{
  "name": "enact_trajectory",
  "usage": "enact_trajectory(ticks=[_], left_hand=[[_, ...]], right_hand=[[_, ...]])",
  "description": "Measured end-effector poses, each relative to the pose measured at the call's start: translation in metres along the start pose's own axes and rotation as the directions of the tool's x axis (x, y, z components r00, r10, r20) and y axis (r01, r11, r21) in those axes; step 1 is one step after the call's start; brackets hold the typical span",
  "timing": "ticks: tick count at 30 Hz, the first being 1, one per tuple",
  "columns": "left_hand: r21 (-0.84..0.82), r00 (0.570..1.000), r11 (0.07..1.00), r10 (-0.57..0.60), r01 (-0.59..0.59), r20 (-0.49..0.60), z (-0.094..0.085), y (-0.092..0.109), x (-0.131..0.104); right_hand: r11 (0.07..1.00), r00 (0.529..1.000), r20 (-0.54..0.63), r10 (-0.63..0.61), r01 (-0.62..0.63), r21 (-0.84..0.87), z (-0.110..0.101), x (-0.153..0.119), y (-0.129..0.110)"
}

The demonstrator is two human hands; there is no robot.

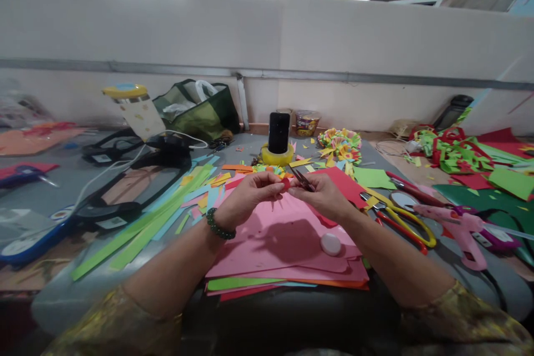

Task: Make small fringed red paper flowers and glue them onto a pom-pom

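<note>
Red paper piece [286, 184]: above pink sheets [258, 256], pinched in fingertips of your left hand [253, 196]. Likely featherlight, limp, easily creased; best held by edge.
Dark tweezers [304, 181]: in your right hand [325, 196], fingers closed round shanks. Likely stiff; grip mid-length.

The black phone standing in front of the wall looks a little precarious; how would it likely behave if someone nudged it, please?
Pushed near its top, the phone would probably tip, as it stands tall and narrow. The wide yellow tape roll around its foot may steady it against light nudges. Its smooth, dark screen suggests a rigid, somewhat slippery grip.
</note>
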State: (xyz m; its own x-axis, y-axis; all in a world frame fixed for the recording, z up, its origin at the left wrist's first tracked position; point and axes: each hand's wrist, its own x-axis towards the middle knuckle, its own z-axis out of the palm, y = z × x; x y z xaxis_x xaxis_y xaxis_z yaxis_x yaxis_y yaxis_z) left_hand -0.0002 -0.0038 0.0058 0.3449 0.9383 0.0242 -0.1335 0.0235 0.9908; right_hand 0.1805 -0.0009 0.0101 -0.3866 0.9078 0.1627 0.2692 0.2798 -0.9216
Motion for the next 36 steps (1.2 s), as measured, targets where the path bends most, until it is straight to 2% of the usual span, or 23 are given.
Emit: enact_trajectory(ticks=[6,11,16,20,27,36], left_hand=[[-0.026,1.000,1.000,-0.003,0.003,-0.013,0.002,-0.001,0.001],[-0.069,0.999,0.998,-0.001,-0.002,-0.040,0.001,0.003,0.001],[-0.076,0.998,0.997,0.007,-0.011,-0.055,0.000,0.004,0.000],[-0.097,0.999,0.995,0.020,-0.025,-0.046,0.000,0.003,0.001],[-0.137,0.998,0.990,0.031,-0.038,-0.051,0.000,0.003,0.002],[-0.101,0.994,0.992,0.068,-0.076,-0.083,0.002,-0.001,0.002]], right_hand=[[1.000,0.999,0.031,0.017,-0.018,0.018,-0.001,0.001,-0.001],[0.998,0.997,0.055,0.052,-0.050,-0.041,-0.003,0.001,-0.001],[0.996,0.987,0.131,0.091,-0.090,-0.018,-0.010,-0.001,-0.007],[0.997,0.979,0.189,0.076,-0.071,-0.036,-0.013,-0.003,-0.007],[0.993,0.978,0.190,0.086,-0.068,-0.100,-0.012,-0.002,-0.005],[0.988,0.983,0.171,0.073,-0.048,-0.143,-0.011,-0.001,-0.005]])
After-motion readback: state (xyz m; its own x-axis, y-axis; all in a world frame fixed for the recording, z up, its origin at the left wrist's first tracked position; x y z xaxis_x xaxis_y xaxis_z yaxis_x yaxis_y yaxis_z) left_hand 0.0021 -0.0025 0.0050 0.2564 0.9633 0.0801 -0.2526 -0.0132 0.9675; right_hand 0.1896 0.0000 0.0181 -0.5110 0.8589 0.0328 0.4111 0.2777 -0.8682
